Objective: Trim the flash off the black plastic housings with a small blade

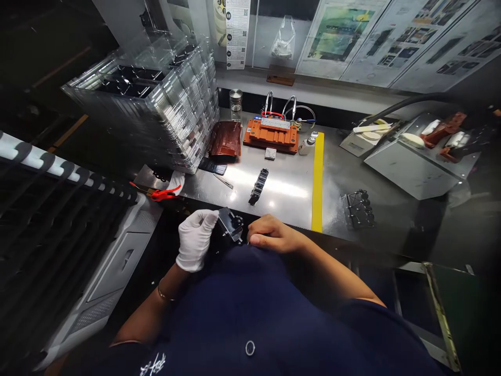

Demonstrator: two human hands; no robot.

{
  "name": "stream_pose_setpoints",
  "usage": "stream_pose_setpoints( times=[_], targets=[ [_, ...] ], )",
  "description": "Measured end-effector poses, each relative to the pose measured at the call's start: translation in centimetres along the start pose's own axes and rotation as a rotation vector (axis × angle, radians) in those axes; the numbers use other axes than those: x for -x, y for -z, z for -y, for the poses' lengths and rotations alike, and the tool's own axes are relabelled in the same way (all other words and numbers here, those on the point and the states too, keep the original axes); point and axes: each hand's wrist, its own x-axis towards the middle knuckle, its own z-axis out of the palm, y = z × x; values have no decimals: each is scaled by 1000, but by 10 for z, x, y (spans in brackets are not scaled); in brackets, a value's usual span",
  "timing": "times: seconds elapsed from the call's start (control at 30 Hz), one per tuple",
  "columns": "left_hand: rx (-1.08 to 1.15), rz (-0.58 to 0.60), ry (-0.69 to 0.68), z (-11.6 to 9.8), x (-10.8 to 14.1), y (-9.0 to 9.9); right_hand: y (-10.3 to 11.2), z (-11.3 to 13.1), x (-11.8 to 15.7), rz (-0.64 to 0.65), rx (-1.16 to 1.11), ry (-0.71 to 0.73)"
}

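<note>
Pinching blk part (230,223) w/ gloved L hand (194,238); bare R hand (270,234) curled just right, can't tell what's held; strip (259,186) far.

The held part (230,223) is black — the fixture (274,141) orange, stripe (318,183) yellow.

Wall: pale panel (332,87) behind, hung with printed sheets (348,31) and a narrow paper strip (237,36) bearing QR codes | Furniture: metal-topped table (291,206), yellow stripe (318,183) across it | Floor: dark at left, orange-yellow line (69,133) | Light: bright glare on the metal, surroundings dim
</note>
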Motion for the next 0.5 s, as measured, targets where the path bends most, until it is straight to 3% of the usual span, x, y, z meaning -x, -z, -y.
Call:
stream_pose_setpoints(
  times=[0.13,0.23,0.5],
  targets=[
    [10,20,2,-1,-1,-2,-9,-5,-2,-241,362,99],
    [2,30,17,0,1,-5,-12,-7,-2,-219,506,100],
    [-9,47,21,0,3,-12,-10,-7,4,-246,574,115]
  ],
)
